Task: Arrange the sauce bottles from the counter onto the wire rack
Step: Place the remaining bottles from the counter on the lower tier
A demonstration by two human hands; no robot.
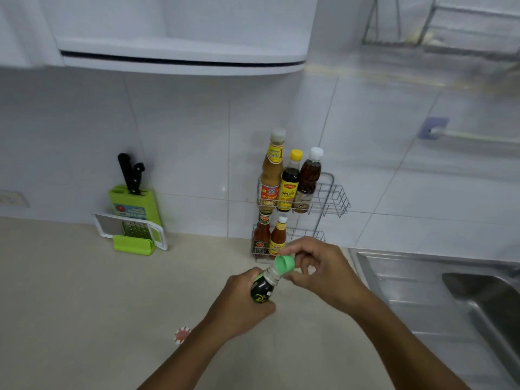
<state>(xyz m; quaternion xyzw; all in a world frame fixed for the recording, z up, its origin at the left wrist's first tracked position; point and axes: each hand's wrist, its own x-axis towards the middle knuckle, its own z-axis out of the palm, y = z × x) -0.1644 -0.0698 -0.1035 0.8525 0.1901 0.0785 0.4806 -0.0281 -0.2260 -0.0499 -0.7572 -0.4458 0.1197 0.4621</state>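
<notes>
The left hand is gripping a dark bottle tilted above the table, while the right hand is pinching its green cap at the neck. Capping seems underway; next, the bottle needs a free slot on the wire rack, probably beside the five bottles already there.

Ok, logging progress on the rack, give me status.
Left hand grips dark bottle. Right hand holds green cap at its neck. Five bottles on wire rack. Nothing in the way.
</notes>
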